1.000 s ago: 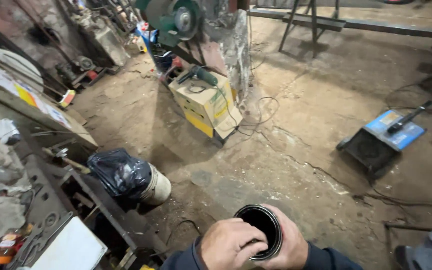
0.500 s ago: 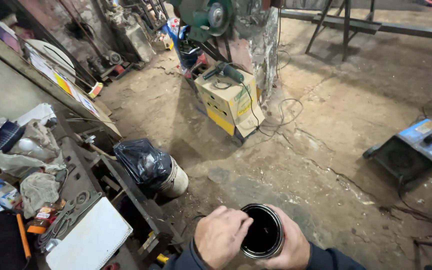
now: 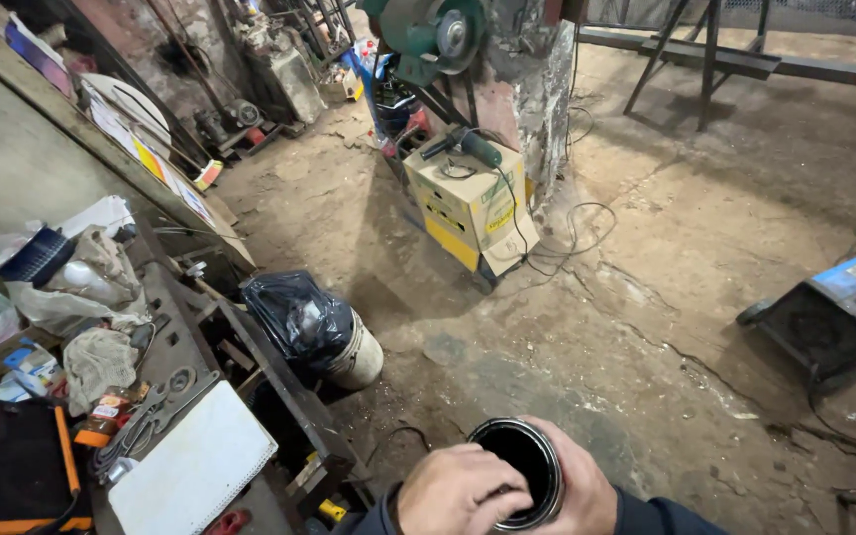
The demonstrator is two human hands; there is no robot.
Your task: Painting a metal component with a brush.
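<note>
1. I look down on a rough concrete floor (image 3: 646,327), grey-brown, cracked and dusty, with thin black cables trailing over it.
2. Along my left runs a dark steel workbench (image 3: 180,347), its top crowded with crumpled rags, plastic bags, tools and a flat white board (image 3: 193,474) with a pale, smooth face.
3. Ahead stands a yellow cardboard box (image 3: 468,213), square-edged, with a green-handled power tool lying on top.
4. Above the box a green bench grinder (image 3: 428,35) sits against a rough, flaking pillar.
5. At the right edge lies a low boxy machine (image 3: 834,317) with a black body and a blue top panel.
6. Just beside the bench stands a white bucket (image 3: 354,352), round, lined with a shiny, wrinkled black plastic bag (image 3: 299,317).
7. At the bottom edge, close under me, is a short black metal cylinder (image 3: 527,471), open-topped, with a thin bright rim and a dark hollow inside. It is held up over the floor, right of the bench and well apart from the bucket.
8. My left hand (image 3: 458,490) curls over the cylinder's near-left rim, fingers bent across the edge.
9. My right hand (image 3: 587,490) wraps the cylinder's right wall from outside, closed firmly around it. The cylinder sits between both hands, touching each.
</note>
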